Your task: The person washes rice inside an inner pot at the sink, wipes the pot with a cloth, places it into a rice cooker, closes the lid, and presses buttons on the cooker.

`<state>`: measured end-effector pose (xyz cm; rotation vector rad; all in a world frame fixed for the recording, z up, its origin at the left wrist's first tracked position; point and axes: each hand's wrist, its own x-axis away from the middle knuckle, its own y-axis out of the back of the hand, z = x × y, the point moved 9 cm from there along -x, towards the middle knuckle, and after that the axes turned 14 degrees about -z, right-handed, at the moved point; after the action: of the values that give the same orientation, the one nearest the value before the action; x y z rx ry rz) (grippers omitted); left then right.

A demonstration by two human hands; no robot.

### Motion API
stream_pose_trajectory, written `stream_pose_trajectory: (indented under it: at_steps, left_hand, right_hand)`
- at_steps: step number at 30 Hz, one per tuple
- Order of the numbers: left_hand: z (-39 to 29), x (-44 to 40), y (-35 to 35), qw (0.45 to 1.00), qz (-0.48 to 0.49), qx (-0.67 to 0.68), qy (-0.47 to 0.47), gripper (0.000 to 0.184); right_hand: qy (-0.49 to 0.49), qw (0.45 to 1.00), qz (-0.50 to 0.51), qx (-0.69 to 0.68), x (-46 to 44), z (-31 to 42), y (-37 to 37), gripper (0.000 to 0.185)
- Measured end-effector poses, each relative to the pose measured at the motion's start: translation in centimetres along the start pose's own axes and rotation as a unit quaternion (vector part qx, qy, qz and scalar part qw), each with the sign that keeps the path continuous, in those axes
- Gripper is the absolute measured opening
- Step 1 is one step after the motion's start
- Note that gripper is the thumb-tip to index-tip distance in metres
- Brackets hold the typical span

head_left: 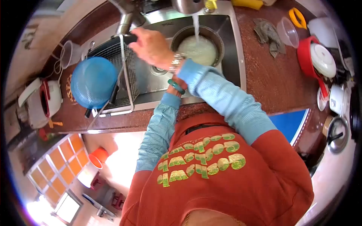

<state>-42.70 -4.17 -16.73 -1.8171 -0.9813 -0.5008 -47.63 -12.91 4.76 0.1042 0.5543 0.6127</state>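
Note:
My right hand (152, 47) reaches leftward over the sink, a metal-banded watch on its wrist. Its thumb and fingers are apart, and the fingertips are close beside the metal faucet base (126, 24); I cannot tell whether they touch. My left wrist, with a green bangle (176, 86), passes beneath the right forearm, which hides the left hand's fingers. From the faucet spout (188, 5), water (196, 26) runs into a round pot (220, 47) in the sink. Cloudy whitish liquid (198, 52) fills part of the pot.
Left of the pot stand a wire dish rack (130, 75) and a blue basket (94, 81). A rice cooker (45, 100) sits farther left. On the right counter lie a grey cloth (269, 35), a clear plastic container (287, 32) and a red pot (305, 51) with a white lid.

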Motion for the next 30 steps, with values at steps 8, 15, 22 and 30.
stream_pose_trajectory:
  at_steps: [8, 15, 22, 30]
  left_hand:
    - [-0.7, 1.4, 1.1, 1.0, -0.03, -0.002, 0.009, 0.041]
    - [-0.8, 0.1, 0.5, 1.0, -0.02, 0.022, 0.006, 0.041]
    - [-0.7, -0.5, 0.2, 0.999, -0.014, 0.048, 0.008, 0.041]
    - [0.1, -0.1, 0.4, 0.996, -0.008, 0.084, 0.017, 0.041]
  right_hand:
    - [-0.044, 0.995, -0.085, -0.016, -1.1, -0.9, -1.5, 0.013]
    - [-0.013, 0.998, -0.062, -0.014, -1.4, -0.7, -1.6, 0.011]
    - [0.005, 0.999, -0.052, -0.006, -1.5, -0.6, -1.7, 0.011]
    - [0.012, 0.999, -0.034, -0.002, -1.7, -0.6, -2.0, 0.011]
